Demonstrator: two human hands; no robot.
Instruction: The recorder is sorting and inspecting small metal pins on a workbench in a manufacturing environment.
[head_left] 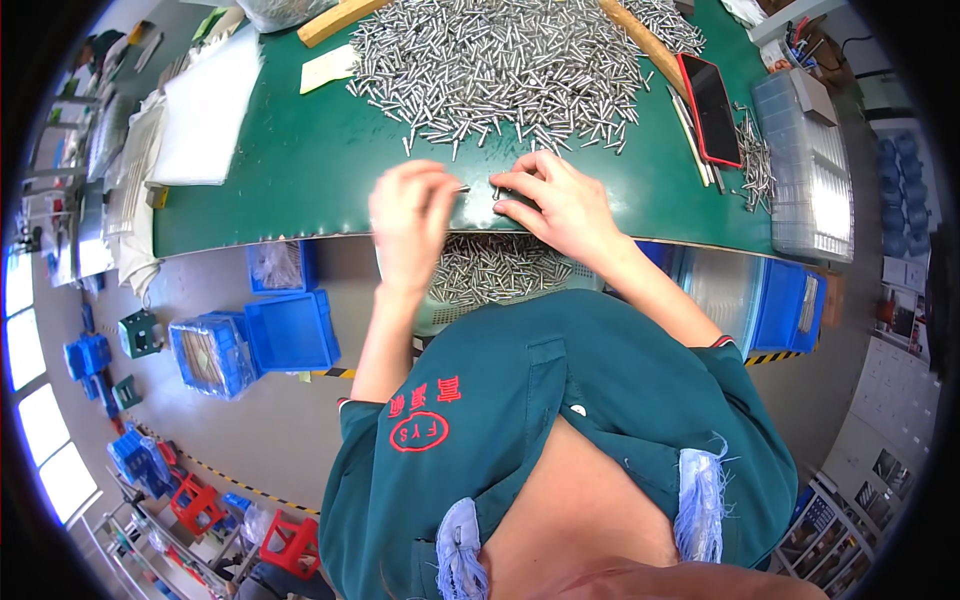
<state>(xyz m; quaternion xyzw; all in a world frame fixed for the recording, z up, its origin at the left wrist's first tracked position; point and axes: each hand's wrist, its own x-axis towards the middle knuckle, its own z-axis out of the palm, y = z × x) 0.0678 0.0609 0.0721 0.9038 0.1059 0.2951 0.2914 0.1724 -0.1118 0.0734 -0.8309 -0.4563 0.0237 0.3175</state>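
Pin [461, 187] pinched at one end in left-hand fingers [437, 186], thumb and forefinger closed on it, other fingers curled. Long axis near level, running rightward toward the right hand [560, 205]. Free tip just short of the right fingertips [505, 183], a narrow gap between. Right hand spread flat on the green bench [300, 160], fingers slightly apart, pressing on a few loose pins [497, 192] beneath; nothing gripped as far as can be seen. Big heap of pins [500, 70] farther out on the bench, well beyond both hands. More pins in a tray [490, 268] below the bench edge, nearer the body. Right hand closer to the heap; left hand closer to the held pin's near end.
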